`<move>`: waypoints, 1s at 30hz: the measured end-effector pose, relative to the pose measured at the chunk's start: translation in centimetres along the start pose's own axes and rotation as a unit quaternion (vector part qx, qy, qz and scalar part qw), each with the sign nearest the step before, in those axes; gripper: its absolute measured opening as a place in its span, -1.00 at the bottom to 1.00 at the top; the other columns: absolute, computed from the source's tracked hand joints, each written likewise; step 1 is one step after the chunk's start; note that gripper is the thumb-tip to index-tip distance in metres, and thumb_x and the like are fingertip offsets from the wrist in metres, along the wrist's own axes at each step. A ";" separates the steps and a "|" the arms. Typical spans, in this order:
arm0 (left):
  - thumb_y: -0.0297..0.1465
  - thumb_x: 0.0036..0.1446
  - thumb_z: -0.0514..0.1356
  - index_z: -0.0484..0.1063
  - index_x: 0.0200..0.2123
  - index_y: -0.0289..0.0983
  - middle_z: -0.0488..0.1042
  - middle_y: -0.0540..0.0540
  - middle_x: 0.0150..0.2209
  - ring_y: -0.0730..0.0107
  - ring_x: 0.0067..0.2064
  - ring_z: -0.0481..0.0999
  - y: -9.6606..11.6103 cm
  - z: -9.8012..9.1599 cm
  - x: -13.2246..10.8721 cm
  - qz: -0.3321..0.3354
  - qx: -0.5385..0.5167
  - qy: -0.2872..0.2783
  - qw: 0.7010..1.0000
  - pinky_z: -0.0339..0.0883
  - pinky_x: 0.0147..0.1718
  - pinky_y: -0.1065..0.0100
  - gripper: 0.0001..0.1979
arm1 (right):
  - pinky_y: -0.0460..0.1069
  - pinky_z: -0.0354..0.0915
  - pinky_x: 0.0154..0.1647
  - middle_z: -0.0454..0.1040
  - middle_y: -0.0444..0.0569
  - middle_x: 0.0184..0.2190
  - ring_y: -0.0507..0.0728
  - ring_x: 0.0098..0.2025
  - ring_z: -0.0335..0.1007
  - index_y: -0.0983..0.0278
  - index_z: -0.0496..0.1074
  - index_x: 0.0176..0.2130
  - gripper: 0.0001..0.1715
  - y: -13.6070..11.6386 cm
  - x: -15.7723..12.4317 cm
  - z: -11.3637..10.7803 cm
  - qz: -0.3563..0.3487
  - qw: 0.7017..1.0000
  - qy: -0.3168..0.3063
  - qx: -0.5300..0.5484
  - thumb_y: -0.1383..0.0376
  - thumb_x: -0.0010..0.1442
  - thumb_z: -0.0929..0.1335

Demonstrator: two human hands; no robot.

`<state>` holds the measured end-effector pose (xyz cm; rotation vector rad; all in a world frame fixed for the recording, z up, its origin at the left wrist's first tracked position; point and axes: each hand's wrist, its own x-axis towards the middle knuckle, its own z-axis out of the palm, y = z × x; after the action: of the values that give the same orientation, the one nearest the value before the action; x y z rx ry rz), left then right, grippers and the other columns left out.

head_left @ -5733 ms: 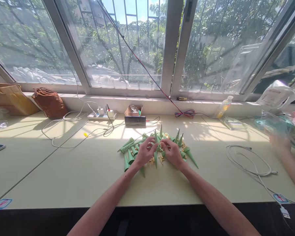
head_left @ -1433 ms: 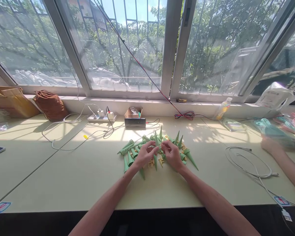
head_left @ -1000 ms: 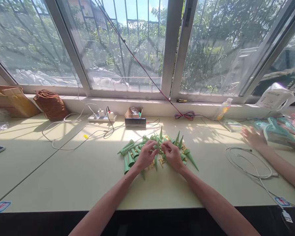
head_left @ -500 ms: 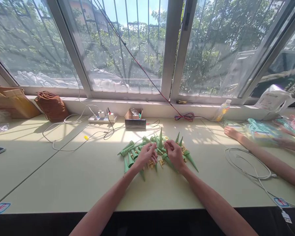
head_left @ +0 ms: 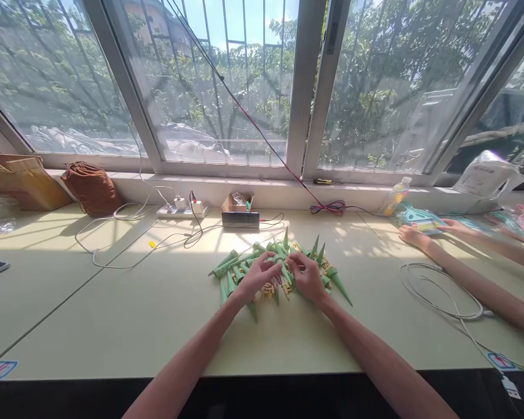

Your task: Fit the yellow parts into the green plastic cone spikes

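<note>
Several green plastic cones (head_left: 339,285) and small yellow plastic pieces (head_left: 268,293) lie in a loose pile on the table, around and under both hands. My left hand (head_left: 258,276) is over the pile's middle, its fingers curled on a green cone (head_left: 284,271) that slants between the hands. Close on the other side, my right hand (head_left: 306,273) has thumb and fingertips pinched together at the cone; whatever small thing they hold is hidden. Other cones stand point-up (head_left: 315,247) just behind the right hand.
A phone (head_left: 240,220) leans on a small cardboard box (head_left: 230,201) behind the pile. A power strip (head_left: 182,210) and white cables lie at back left. At right are a coiled cable (head_left: 441,291), a bottle (head_left: 396,196), and another person's hands (head_left: 413,236) with a bagged teal item (head_left: 421,220).
The green cone between my hands has come into a slant, and my right hand has shifted slightly left toward it. The other person's bagged teal item has moved left.
</note>
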<state>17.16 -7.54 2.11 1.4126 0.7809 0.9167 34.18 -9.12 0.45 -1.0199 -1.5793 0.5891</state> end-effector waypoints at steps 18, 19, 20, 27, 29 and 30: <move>-0.12 0.18 0.18 0.15 0.06 -0.18 0.39 -0.12 -0.13 0.48 -0.51 0.49 -0.5 0.9 -0.2 0.095 0.157 0.052 0.982 0.32 -0.63 0.46 -0.53 | -0.09 0.24 -0.43 0.32 -0.12 -0.48 0.04 -0.47 0.19 0.28 0.36 -0.29 -0.70 -0.2 -0.2 0.2 0.004 0.999 0.043 -0.005 0.12 0.33 0.24; -0.10 0.19 0.16 0.16 0.04 -0.19 0.40 -0.07 -0.23 0.49 -0.54 0.46 -0.4 0.8 -0.1 0.092 0.135 0.052 0.985 0.29 -0.66 0.48 -0.55 | -0.09 0.23 -0.43 0.32 -0.12 -0.49 0.03 -0.47 0.18 0.28 0.36 -0.28 -0.70 -0.3 -0.2 0.2 0.006 0.999 0.052 -0.005 0.12 0.33 0.24; -0.07 0.21 0.13 0.17 0.01 -0.20 0.40 0.00 -0.34 0.51 -0.58 0.42 -0.4 0.8 -0.1 0.088 0.115 0.052 0.988 0.26 -0.69 0.49 -0.57 | -0.10 0.23 -0.44 0.31 -0.13 -0.49 0.03 -0.48 0.17 0.28 0.36 -0.28 -0.71 -0.3 -0.2 0.1 0.006 0.998 0.060 -0.005 0.12 0.33 0.24; 0.04 0.25 -0.01 0.22 -0.05 -0.26 0.36 0.08 -0.68 0.42 -0.73 0.32 0.4 0.3 -0.2 -0.005 0.005 0.016 1.000 0.19 -0.76 0.45 -0.51 | -0.10 0.25 -0.44 0.30 -0.13 -0.50 0.04 -0.47 0.19 0.27 0.35 -0.31 -0.74 -0.7 -0.3 0.2 -0.022 1.000 -0.002 0.017 0.15 0.33 0.24; 0.05 0.25 -0.02 0.20 -0.03 -0.27 0.43 0.03 -0.65 0.37 -0.71 0.38 0.4 0.4 -0.2 -0.033 -0.017 0.002 0.999 0.24 -0.74 0.43 -0.50 | -0.10 0.24 -0.44 0.30 -0.13 -0.49 0.03 -0.47 0.18 0.27 0.35 -0.31 -0.74 -0.8 -0.3 0.3 -0.024 0.999 -0.017 0.020 0.16 0.33 0.24; 0.04 0.25 -0.02 0.19 -0.02 -0.27 0.46 0.00 -0.63 0.35 -0.69 0.42 0.4 0.4 -0.2 -0.041 -0.028 -0.003 0.999 0.27 -0.73 0.42 -0.50 | -0.10 0.24 -0.45 0.30 -0.13 -0.50 0.03 -0.48 0.17 0.27 0.35 -0.31 -0.74 -0.7 -0.3 0.3 -0.023 0.999 -0.018 0.021 0.16 0.33 0.25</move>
<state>17.40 -7.95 2.54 1.3235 0.7967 0.8643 33.68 -9.74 0.78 -0.9442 -1.6099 0.6102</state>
